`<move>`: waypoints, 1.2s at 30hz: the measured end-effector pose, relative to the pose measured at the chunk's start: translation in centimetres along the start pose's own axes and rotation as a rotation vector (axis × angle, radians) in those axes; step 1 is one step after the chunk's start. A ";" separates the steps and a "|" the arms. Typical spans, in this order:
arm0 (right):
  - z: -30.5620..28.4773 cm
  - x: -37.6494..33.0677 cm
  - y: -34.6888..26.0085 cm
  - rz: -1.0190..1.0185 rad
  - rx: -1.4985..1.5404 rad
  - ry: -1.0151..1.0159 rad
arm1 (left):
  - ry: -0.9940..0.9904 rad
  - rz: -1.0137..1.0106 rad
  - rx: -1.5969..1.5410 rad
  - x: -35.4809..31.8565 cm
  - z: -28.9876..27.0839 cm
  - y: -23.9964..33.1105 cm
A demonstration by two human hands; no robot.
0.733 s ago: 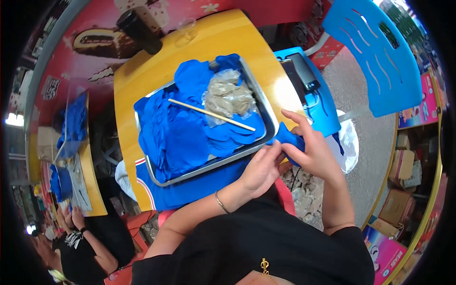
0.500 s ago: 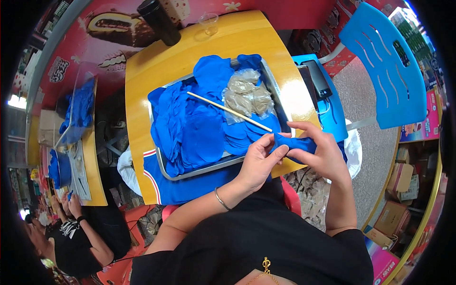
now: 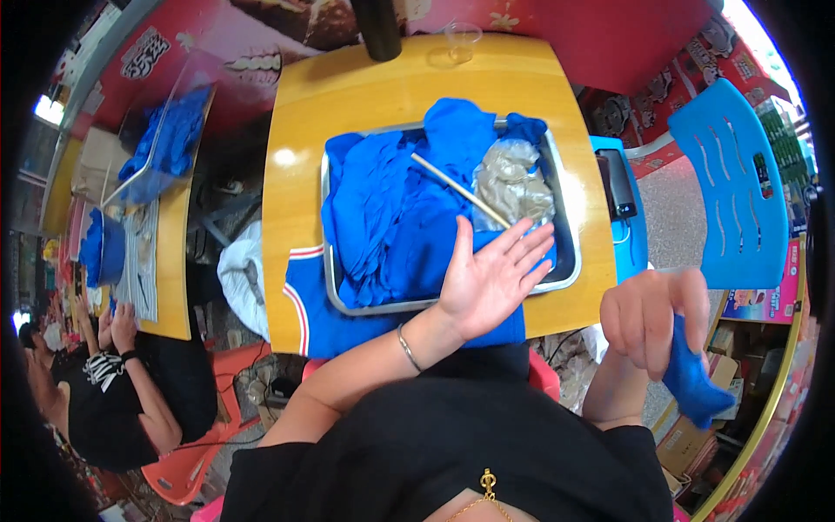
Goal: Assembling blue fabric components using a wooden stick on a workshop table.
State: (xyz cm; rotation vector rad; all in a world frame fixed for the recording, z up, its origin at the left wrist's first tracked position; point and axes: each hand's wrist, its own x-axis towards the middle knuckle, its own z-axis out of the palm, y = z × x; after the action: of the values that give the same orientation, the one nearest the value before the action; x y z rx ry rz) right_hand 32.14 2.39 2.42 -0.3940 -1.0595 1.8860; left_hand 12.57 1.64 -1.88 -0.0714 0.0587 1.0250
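Note:
My left hand (image 3: 491,283) is open, palm up and fingers spread, over the near edge of a metal tray (image 3: 568,248). Off the table to the right, my right hand (image 3: 654,317) is closed on a small blue fabric piece (image 3: 696,383), which hangs below the fingers. Many flat blue fabric pieces (image 3: 370,222) lie piled in the tray. A pale wooden stick (image 3: 459,190) rests across them. On the tray's right side sit clear plastic bags (image 3: 513,184) of something greyish brown. Blue cloth with red-and-white trim (image 3: 317,300) lies under the tray.
A dark bottle (image 3: 376,30) and a clear plastic cup (image 3: 461,43) stand at the back of the wooden table (image 3: 296,174). A blue chair (image 3: 726,183) is to the right, with cardboard boxes (image 3: 687,448) below. Another person (image 3: 135,396) works at a table on the left.
My hands have parted. The right hand has carried the blue fabric piece right, off the table, while the left has let go and turned palm up with fingers spread. The view has shifted.

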 end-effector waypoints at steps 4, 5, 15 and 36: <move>2.6 3.6 -1.1 -0.151 -0.909 -0.068 | -0.012 0.007 0.070 -1.1 0.9 1.2; 2.9 2.9 -0.8 -0.295 -0.771 -0.070 | 0.048 0.030 -0.029 -1.2 0.7 1.4; 4.2 5.0 0.0 -0.072 -1.240 0.201 | 0.048 0.099 0.568 -2.2 1.2 1.7; 3.9 4.3 1.7 0.096 -0.854 0.328 | 0.134 0.047 0.728 -3.2 -0.4 4.2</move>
State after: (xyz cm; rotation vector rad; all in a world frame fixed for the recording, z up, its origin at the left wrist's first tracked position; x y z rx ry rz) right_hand 26.41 3.62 3.90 -1.2059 -1.5886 1.2904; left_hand 7.32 1.02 -2.11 0.5263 0.5516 0.9928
